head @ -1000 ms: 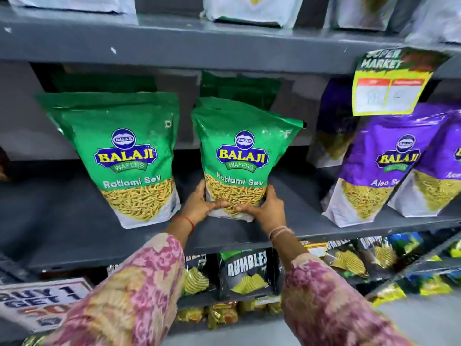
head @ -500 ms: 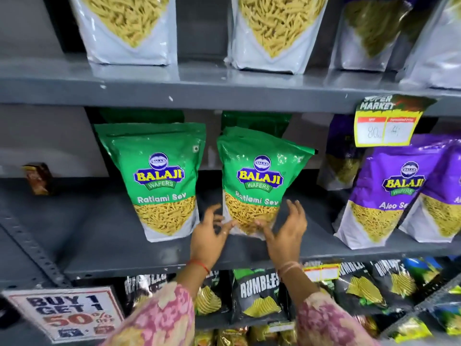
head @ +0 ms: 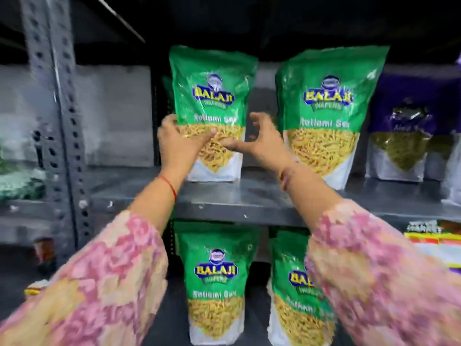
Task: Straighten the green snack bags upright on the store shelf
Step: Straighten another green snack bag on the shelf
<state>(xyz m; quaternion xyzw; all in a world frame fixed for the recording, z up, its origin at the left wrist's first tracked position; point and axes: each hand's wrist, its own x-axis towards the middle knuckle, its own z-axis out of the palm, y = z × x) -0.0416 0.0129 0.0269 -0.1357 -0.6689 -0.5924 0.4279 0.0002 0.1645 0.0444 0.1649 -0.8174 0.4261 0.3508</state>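
Two green Balaji snack bags stand upright on the upper shelf (head: 239, 198): a left bag (head: 212, 78) and a right bag (head: 326, 108). My left hand (head: 178, 146) grips the left bag's left edge, thumb across its front. By that bag's right edge is my right hand (head: 262, 143), fingers spread and curled, thumb tip on the bag's front. Two more green bags stand on the shelf below, one (head: 214, 275) in full view and one (head: 287, 300) partly hidden by my right sleeve.
Purple snack bags (head: 404, 126) stand right of the green ones on the upper shelf. A perforated grey metal upright (head: 57, 121) runs down the left side. A yellow and red price tag (head: 434, 238) hangs on the shelf edge at the right.
The view has swung up one shelf. Both hands left the lower right green bag and rose to the upper left green bag; the left hand now holds its edge.
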